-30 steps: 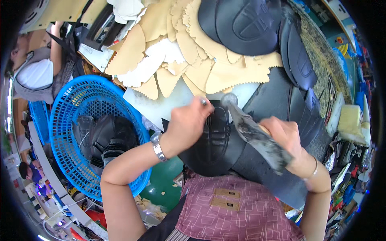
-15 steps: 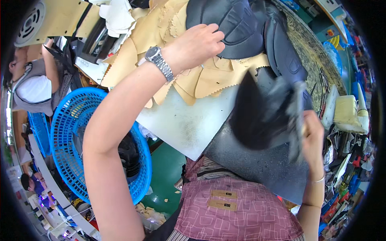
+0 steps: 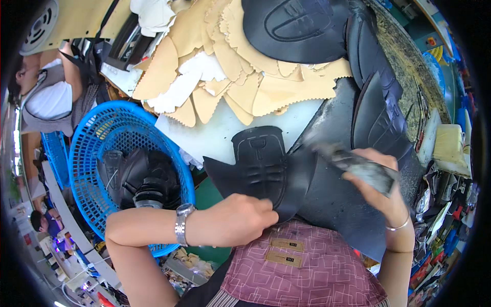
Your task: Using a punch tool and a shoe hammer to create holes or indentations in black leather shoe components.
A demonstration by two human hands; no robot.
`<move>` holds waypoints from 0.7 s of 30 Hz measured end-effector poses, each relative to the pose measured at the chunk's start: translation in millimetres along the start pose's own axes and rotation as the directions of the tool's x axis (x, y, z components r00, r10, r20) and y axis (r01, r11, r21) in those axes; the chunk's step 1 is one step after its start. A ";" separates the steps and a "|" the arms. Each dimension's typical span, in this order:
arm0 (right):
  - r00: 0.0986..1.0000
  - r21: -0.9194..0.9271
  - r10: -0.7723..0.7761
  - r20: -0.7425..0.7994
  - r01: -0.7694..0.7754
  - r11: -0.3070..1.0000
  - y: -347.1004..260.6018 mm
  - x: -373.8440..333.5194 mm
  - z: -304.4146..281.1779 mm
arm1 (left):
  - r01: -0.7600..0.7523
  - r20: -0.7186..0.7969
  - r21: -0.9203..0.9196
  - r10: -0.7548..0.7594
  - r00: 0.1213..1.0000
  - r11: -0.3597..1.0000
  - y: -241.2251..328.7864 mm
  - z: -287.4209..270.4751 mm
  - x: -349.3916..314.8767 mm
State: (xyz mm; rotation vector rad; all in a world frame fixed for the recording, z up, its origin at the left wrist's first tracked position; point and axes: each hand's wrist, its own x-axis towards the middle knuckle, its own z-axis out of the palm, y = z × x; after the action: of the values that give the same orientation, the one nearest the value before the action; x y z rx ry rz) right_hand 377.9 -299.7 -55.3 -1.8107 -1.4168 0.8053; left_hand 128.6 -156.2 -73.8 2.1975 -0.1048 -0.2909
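**Head view: black shoe-upper piece held at the bench edge**

The left hand (image 3: 238, 220) is closed on the near edge of a black shoe-upper piece (image 3: 261, 166), with the fingers curled over the piece's lower rim. A metal wristwatch (image 3: 182, 231) sits on the left wrist. The piece lies flat, partly on a white board (image 3: 215, 135) and partly on a dark work mat (image 3: 332, 194), directly in front of the person's body.

The right hand (image 3: 381, 187) is clamped around a grey brush (image 3: 353, 163). The tool is blurred; its tip points toward the piece's right wing, and contact cannot be told. A thin bracelet (image 3: 399, 226) circles the right wrist.

To the left of the piece stands a blue plastic basket (image 3: 92, 153) holding more black upper pieces (image 3: 146, 179). Beyond the white board lies a pile of tan leather cut-outs (image 3: 266, 87) with zigzag edges, mixed with white cut-outs (image 3: 186, 84). Large black moulded pieces (image 3: 299, 28) rest at the far side, and further ones (image 3: 376, 117) stand on edge just beside the right hand. A yellow sponge (image 3: 450, 146) lies at the right. Another person (image 3: 48, 97) in a white top sits at the far left.
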 end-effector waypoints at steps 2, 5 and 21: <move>0.983 -0.101 -0.183 -0.032 0.179 0.979 -5.3 8.5 24.6 | -0.097 -0.293 -0.097 0.064 0.954 0.991 -6.4 -16.0 9.3; 0.991 -0.149 -0.092 0.096 0.105 0.983 -2.2 10.6 35.5 | 0.240 -0.332 -0.705 -0.609 0.720 0.668 -23.5 -28.2 10.7; 0.988 -0.334 -0.064 0.137 0.107 0.937 -14.7 24.9 32.9 | 0.176 -0.693 -0.461 -0.477 0.541 0.870 -66.0 0.4 20.2</move>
State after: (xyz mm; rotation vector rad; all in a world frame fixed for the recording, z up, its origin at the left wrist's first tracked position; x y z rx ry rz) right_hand 348.5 -268.3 -63.3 -1.9630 -1.7947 0.6679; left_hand 146.1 -120.5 -130.2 1.7821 0.8294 0.4717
